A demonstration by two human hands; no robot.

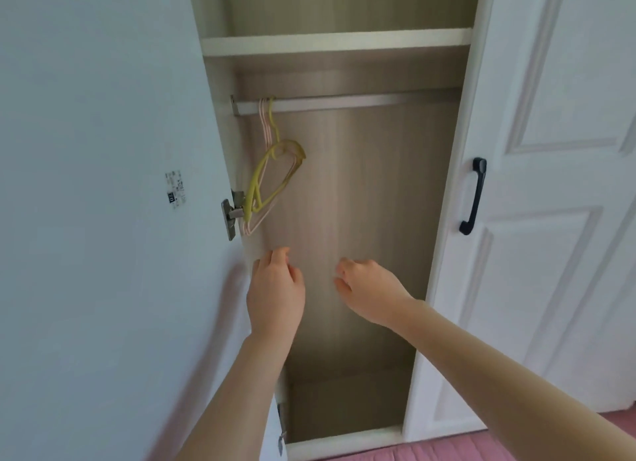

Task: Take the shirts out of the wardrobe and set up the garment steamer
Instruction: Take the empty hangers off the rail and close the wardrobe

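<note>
both hands – left hand [275, 292], right hand [370, 293] – loosely curled (holding nothing) inside wardrobe [344, 202]

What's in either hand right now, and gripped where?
Nothing. The left hand and right hand reach into the open wardrobe with loosely curled fingers, holding nothing. The empty hangers hang untouched on the rail above.

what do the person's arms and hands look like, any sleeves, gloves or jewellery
Both arms are bare from the bottom of the frame up to the wrists, with no sleeve in view. The left hand and the right hand wear no gloves, and no watch, bracelet or ring shows. The left arm is slightly blurred, so small details there are hard to make out.
</note>
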